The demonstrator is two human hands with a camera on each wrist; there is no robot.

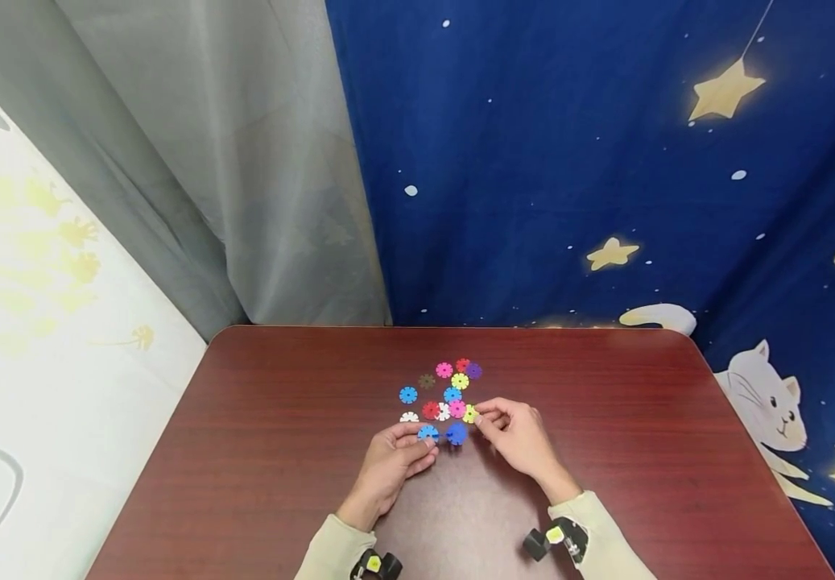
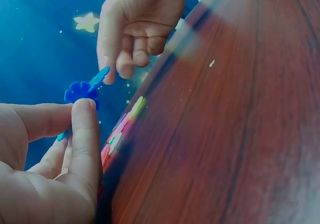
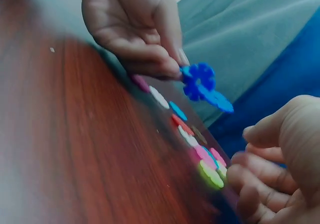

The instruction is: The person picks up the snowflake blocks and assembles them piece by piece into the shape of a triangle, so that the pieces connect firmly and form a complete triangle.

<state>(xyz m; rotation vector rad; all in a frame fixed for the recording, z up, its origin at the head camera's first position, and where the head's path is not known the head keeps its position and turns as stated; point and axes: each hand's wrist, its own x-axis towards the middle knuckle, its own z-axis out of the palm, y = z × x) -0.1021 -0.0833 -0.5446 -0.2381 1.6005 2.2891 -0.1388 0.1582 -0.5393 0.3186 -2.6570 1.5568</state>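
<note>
Where they interlock, blue discs run left to right.

Starry blue curtain — gray drape alongside

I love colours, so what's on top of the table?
Colourful discs lie on the table. From above, the left hand and right hand cover parts of it, so not everything underneath shows.
</note>
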